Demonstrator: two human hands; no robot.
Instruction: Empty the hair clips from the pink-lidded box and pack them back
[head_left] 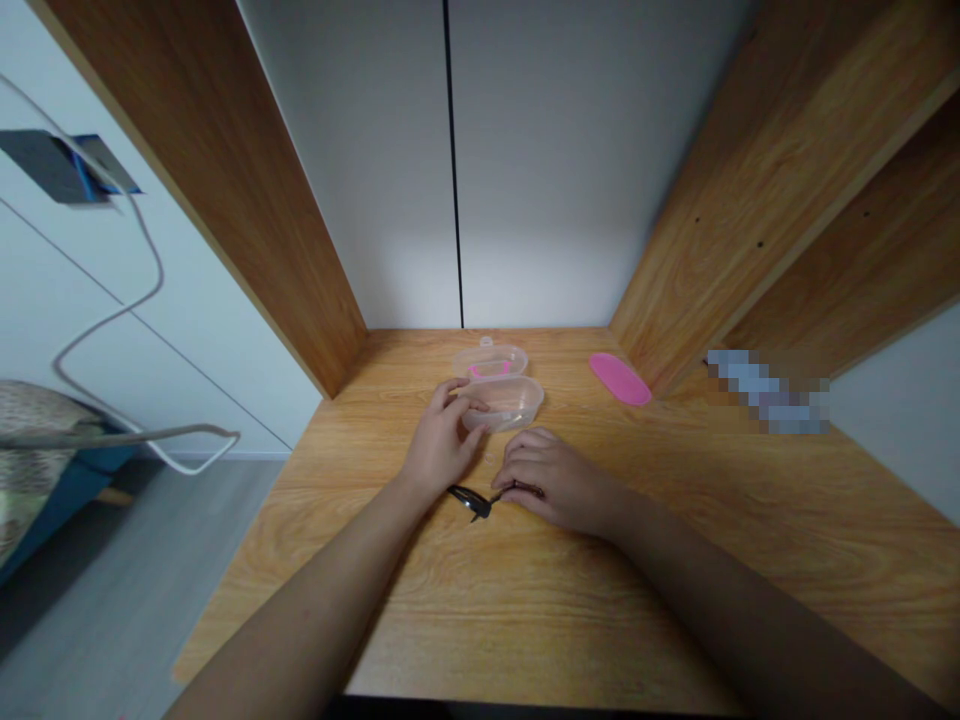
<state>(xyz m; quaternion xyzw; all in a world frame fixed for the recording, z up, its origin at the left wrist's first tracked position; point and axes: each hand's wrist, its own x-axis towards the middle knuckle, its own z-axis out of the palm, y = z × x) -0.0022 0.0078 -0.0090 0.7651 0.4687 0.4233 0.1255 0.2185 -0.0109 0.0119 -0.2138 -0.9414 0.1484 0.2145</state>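
My left hand (442, 440) rests on the wooden desk (525, 600) with its fingers curled against the near rim of a clear plastic container (506, 402). A second clear container (490, 361) with something pink inside stands just behind the first. My right hand (555, 482) lies knuckles up on the desk, fingers closed on the handles of dark metal cutlery (474, 500), whose heads stick out to the left between my two hands.
A pink oval lid (619, 379) lies at the back right by the wooden side panel (750, 200). Another wooden panel (247, 200) walls the left side. A white cable (135, 300) hangs off to the left above the floor.
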